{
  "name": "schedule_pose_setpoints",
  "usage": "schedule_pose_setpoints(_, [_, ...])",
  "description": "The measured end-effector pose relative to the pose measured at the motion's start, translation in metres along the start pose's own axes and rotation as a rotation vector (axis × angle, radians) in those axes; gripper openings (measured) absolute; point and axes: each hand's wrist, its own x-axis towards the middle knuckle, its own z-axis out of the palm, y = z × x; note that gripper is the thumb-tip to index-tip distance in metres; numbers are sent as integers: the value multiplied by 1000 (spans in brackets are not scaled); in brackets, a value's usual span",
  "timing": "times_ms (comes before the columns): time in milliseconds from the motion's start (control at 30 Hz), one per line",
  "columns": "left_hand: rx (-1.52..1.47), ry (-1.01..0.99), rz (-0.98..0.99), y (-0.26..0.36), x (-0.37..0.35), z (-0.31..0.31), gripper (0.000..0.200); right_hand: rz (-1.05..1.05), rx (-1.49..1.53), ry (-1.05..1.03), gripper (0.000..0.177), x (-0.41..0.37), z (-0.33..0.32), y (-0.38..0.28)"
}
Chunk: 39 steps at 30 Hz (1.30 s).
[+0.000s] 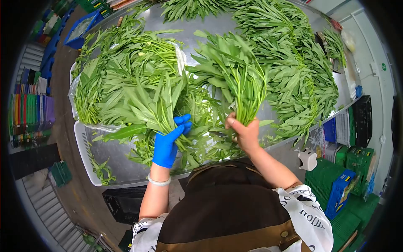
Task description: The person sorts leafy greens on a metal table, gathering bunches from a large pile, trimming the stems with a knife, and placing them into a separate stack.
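The gloved left hand (168,145) curls around a few leafy stems (166,111), while the right hand (244,132), closed on a fuller bunch (239,75) rising beyond it, could bruise or drop stalks if its grip tightens or slackens.

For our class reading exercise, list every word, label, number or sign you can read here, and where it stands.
"no", on the right sleeve; the word's remaining letters are unclear.
Round green wall sign: mark too small to read.
Label on the blue crate: too blurred to read.
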Motion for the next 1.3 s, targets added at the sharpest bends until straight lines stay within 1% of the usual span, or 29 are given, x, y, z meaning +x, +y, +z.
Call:
schedule_pose_setpoints(33, [-49, -20, -21, -1, -1, 6, 39, 20, -8, -42, 19, -3, 4, 1])
schedule_pose_setpoints(100, [-94, -86, -54, -11, -1, 17, 49, 137, -102, -237, 23, -5, 17, 15])
schedule_pose_setpoints(133, [-111, -70, -64, -16, -2, 28, 46, 193, -153, -333, 25, -4, 22, 24])
schedule_pose_setpoints(200, [148, 37, -212, -37, -2, 20, 41, 269, -253, -300, 26, -9, 26, 44])
schedule_pose_setpoints(233, [88, 54, -247, -42, -3, 16, 40, 309, -302, -286, 26, -11, 27, 51])
schedule_pose_setpoints(300, [-34, 93, -318, -46, -5, 9, 38, 433, -195, -200, 26, -6, 15, 48])
schedule_pose_setpoints(333, [-64, 74, -326, -48, -8, 5, 37, 500, -142, -153, 25, -4, 7, 45])
schedule_pose_setpoints(367, [-94, 54, -333, -48, -9, 1, 37, 475, -200, -148, 24, -1, -3, 52])
schedule_pose_setpoints(433, [-121, 30, -344, -43, -11, 0, 38, 485, -189, -160, 23, -1, -6, 44])
schedule_pose_setpoints(467, [-105, 50, -333, -44, -10, 0, 37, 488, -182, -166, 22, -2, -6, 42])
schedule_pose_setpoints(500, [-89, 69, -324, -47, -10, 0, 36, 495, -207, -217, 29, -1, -7, 43])
schedule_pose_setpoints(600, [-5, 115, -242, -55, -9, 3, 32, 493, -156, -202, 37, -7, 6, 45])
schedule_pose_setpoints(633, [29, 129, -204, -57, -9, 4, 31, 511, -181, -228, 42, -9, 11, 40])
schedule_pose_setpoints(733, [50, 171, -184, -57, -11, 7, 27, 319, -379, -211, 39, -13, 18, 45])
schedule_pose_setpoints(833, [-78, 144, -238, -52, -17, 4, 28, 367, -158, -103, 35, -4, 4, 44])
schedule_pose_setpoints(933, [-194, 40, -177, -46, -23, 2, 29, 250, 124, -61, 29, -2, 4, 30])
schedule_pose_setpoints(967, [-209, 20, -165, -44, -26, 7, 30, 230, 119, -73, 24, -4, 5, 29])
schedule_pose_setpoints(1067, [-160, -57, -183, -33, -27, 11, 30, 139, 141, 141, 21, -2, 15, 22])
schedule_pose_setpoints(1167, [-201, -196, -133, -31, -32, -3, 41, 110, 307, 239, 23, 24, -12, 13])
schedule_pose_setpoints(1267, [-14, -151, -117, -14, -25, 6, 53, 218, 111, -68, 24, 15, -10, -4])
schedule_pose_setpoints(1300, [27, -90, -102, -10, -24, 14, 65, 242, 76, -131, 25, 9, -5, -5])
